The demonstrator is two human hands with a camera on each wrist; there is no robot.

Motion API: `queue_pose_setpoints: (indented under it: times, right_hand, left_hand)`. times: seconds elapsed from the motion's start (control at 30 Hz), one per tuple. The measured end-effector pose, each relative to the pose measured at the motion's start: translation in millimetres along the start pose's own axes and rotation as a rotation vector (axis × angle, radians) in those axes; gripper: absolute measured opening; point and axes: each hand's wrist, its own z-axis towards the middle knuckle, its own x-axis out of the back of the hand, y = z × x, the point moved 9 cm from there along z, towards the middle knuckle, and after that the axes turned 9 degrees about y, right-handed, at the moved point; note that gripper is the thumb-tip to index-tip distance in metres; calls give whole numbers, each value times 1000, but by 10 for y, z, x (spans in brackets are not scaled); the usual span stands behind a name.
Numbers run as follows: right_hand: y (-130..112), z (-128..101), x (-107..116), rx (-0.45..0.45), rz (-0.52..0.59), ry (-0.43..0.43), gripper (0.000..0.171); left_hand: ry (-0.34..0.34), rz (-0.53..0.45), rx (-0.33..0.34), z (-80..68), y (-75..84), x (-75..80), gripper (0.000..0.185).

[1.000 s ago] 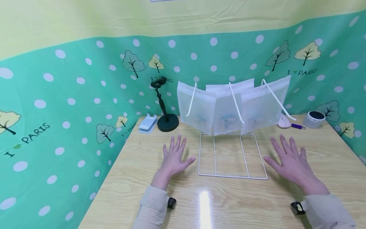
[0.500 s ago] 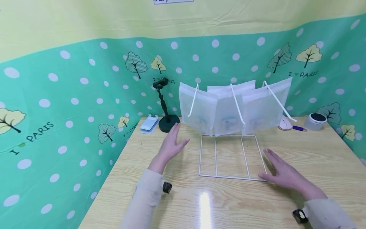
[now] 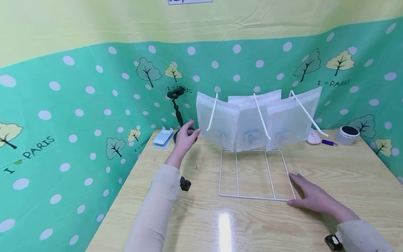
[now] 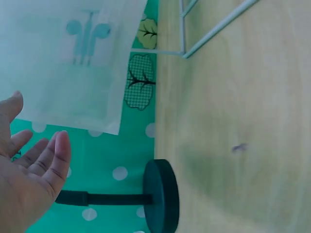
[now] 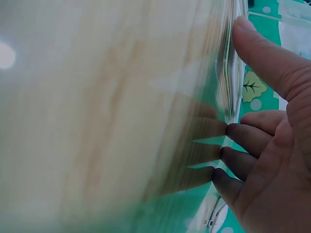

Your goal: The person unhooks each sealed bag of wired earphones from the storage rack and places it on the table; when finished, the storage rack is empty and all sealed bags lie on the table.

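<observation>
My left hand is raised over the counter, fingers straight and loosely together, holding nothing. It hangs just beside the left bag, near that bag's lower edge, with the black stand right behind it. The bag, frosted with an earphone print, hangs from a white peg of the rack alongside two more bags.

My right hand lies flat on the counter at the rack's near right corner, fingers spread and straight. The thumb touches the base wire there; the other fingertips press on the wood just beside the wire.

The rack stands mid-counter, its wire base flat on the wood and its pegs slanting up towards the wall. Behind it on the right sit a pink mouse, a purple stick and a grey tape roll. A white holder lies left of the stand.
</observation>
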Motion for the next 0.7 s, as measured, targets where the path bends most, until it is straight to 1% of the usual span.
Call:
queue_pose_setpoints:
  times: [0.13,0.33,0.47,0.57,0.7]
  right_hand:
    - [19,4,-6,-3,-11,-1,106]
    - [24,5,-10,-3,2,-10,102]
    - [26,4,5,12,4,-3,100]
    - [33,9,4,19,4,-2,98]
    - [43,2,-8,8,9,-11,99]
  left_hand:
    - [26,-43,10,140,63,3,57]
    - [25,-84,31,282,148,-36,55]
    - [8,-115,60,335,178,-74,52]
    - [-8,-146,83,351,154,-99,49]
    - [-21,-171,93,347,109,-131,43]
